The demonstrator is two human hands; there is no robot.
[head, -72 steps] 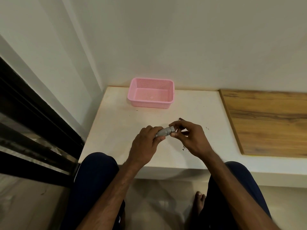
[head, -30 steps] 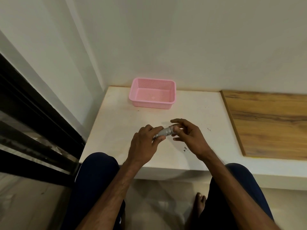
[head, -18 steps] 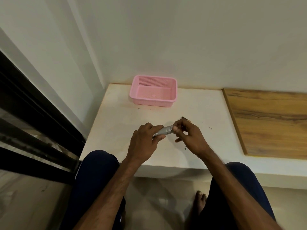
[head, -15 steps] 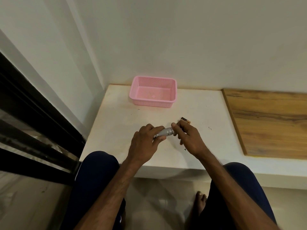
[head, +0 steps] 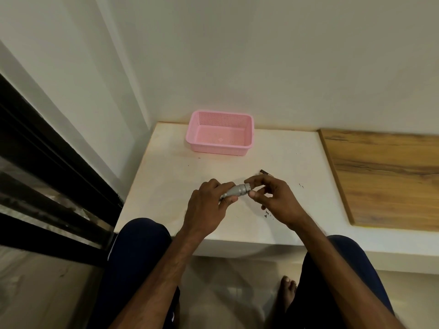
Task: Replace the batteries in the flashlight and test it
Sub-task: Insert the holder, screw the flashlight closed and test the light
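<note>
Basket [head: 219, 148] at table [head: 171, 176] rear; board [head: 389, 176] right; battery [head: 265, 172] between.

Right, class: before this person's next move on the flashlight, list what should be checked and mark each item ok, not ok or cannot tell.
1. Flashlight firmly held: ok, the left hand is wrapped round its body.
2. Right hand on the end: ok, its fingertips pinch the flashlight's right end.
3. Battery within reach: ok, a dark one lies on the table just behind the right hand.
4. Batteries inside: cannot tell, the body is closed to view.
5. End cap tight: cannot tell.
6. Basket clear of the work: ok, it sits apart by the wall.
</note>
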